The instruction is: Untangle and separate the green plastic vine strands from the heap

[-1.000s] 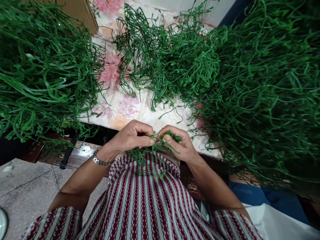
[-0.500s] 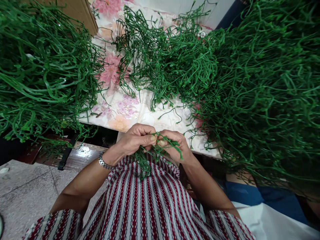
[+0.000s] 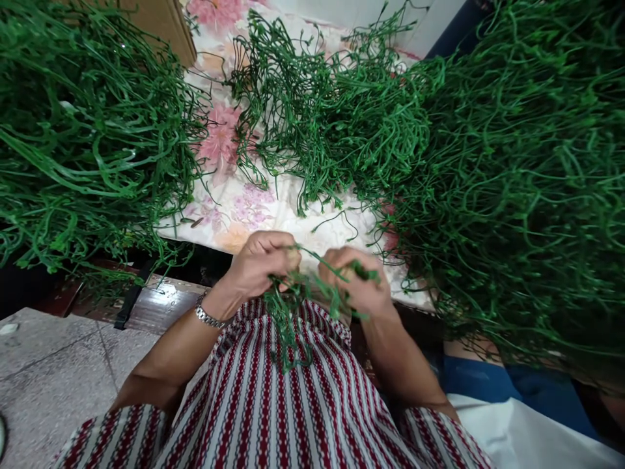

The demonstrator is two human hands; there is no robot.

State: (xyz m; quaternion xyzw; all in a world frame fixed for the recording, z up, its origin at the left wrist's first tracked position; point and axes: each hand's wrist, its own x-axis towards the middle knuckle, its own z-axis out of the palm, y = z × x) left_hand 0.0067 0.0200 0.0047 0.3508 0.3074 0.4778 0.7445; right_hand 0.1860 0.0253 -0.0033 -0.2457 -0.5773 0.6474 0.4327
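Observation:
In front of my body, at the table's near edge, my left hand (image 3: 261, 266) is closed on a small bunch of thin green plastic-looking stems (image 3: 287, 332), which hangs over my striped clothes. My right hand (image 3: 359, 283), smeared by motion, is closed on more green stems with short tips poking out past the fingers. One or more stems stretch across the gap between both hands. What lies inside the fingers is partly hidden.
Large heaps of the same green stems rise at the left (image 3: 97, 150) and right (image 3: 517, 169). A smaller pile (image 3: 342, 124) lies on the flowered tablecloth (image 3: 254, 205). A cardboard box (image 3: 173, 32) stands at the back left. White cloth (image 3: 527, 430) lies at lower right.
My hands, close together before, have moved apart; the right hand went to the right with stems in it. The stems now stretch between them, and the hanging bunch reaches lower.

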